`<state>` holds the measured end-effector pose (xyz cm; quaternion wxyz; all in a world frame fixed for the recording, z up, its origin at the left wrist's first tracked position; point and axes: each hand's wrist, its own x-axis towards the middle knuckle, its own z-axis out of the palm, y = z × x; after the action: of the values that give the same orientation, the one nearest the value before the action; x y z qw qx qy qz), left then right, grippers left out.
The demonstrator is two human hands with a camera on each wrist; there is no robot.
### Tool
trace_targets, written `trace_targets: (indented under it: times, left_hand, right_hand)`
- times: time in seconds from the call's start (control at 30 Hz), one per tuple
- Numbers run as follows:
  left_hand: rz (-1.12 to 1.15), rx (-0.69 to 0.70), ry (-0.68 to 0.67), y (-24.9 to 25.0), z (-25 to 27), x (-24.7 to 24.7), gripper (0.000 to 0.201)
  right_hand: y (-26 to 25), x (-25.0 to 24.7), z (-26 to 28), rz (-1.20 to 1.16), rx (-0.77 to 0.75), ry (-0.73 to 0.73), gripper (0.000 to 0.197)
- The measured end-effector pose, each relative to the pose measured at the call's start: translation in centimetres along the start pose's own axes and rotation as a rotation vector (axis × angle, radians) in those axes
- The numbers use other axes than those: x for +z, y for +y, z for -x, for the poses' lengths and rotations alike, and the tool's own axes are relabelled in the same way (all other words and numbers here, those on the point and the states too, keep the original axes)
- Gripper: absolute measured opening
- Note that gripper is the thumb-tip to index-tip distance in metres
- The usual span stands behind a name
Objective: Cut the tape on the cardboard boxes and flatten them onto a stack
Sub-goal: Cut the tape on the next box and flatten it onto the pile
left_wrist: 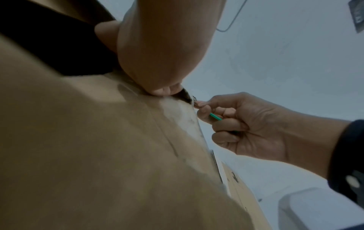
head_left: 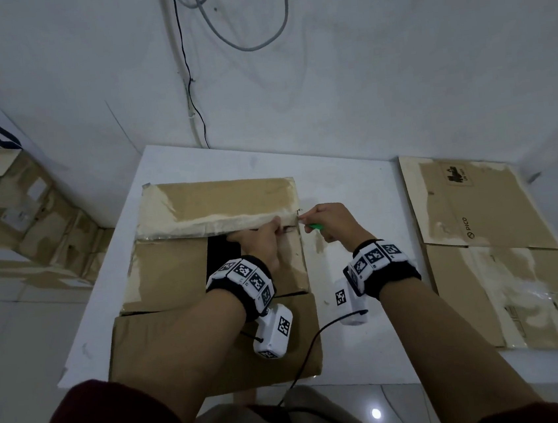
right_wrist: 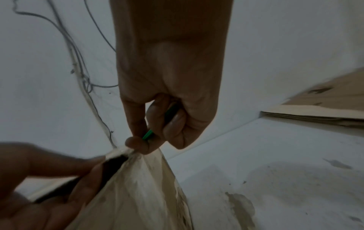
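Observation:
A brown cardboard box [head_left: 174, 274] stands on the white table [head_left: 355, 196], its top flaps partly apart over a dark opening. My left hand [head_left: 260, 241] reaches into that opening and pinches the edge of the taped far flap [head_left: 221, 200], thumb on top in the left wrist view. My right hand [head_left: 330, 219] grips a green-handled cutter [head_left: 315, 227] at the flap's right end. In the right wrist view the cutter [right_wrist: 148, 134] points down at the box's corner seam [right_wrist: 135, 153]; its blade tip is hidden by my fingers. The left wrist view shows the cutter [left_wrist: 215, 117] in the curled fingers.
A stack of flattened boxes [head_left: 485, 217] lies on a surface right of the table. More taped boxes [head_left: 23, 217] are piled on the floor at the left. Cables [head_left: 195, 99] hang down the wall behind the table. My wrist camera's cable [head_left: 306, 353] trails over the near flap.

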<state>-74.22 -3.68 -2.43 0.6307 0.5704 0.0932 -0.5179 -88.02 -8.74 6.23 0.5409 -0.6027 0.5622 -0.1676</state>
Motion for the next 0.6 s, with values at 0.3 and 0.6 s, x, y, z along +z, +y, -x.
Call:
trace_targets:
  times: [0.3,0.6]
  left_hand:
    - [-0.014,0.243,-0.077,3.9,4.8,2.4,0.083]
    - [-0.139,0.509,-0.274,8.0,7.0,2.3,0.026]
  right_hand:
    - [3.0,-0.6,1.2,-0.143,0.043,-0.032,0.014]
    - [16.4,-0.5,1.8,-0.115,0.186,0.41,0.027]
